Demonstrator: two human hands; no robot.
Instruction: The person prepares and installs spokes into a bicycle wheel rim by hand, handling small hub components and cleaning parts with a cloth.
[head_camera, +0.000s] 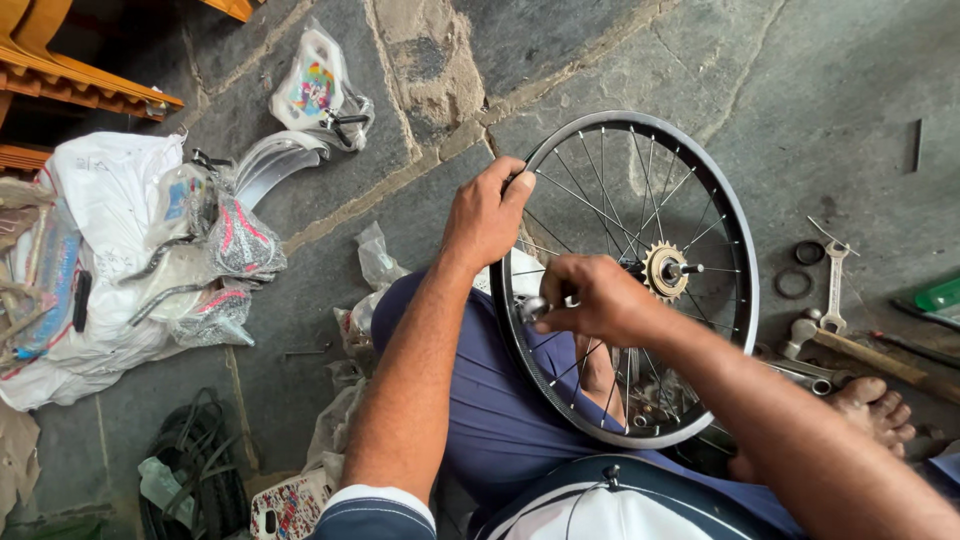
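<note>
- Left hand (487, 217) fingers clamped on the black spoked bicycle wheel's rim (742, 262), steadying it upright across the lap.
- Right hand (592, 297) fingertips pinched together on a small silver metal tool (533, 308) at the spokes.
- Brass-coloured sprocket (664, 270) faces outward, accessible.

Left hand (487, 215) gripping the rim of the bicycle wheel (735, 250), right hand (590, 298) pinching a small metal part (533, 308) at the rim (sprocket (664, 270) facing up), spanner (833, 285) on the stone floor (600, 50), bagged parts (215, 250) heaped left.
</note>
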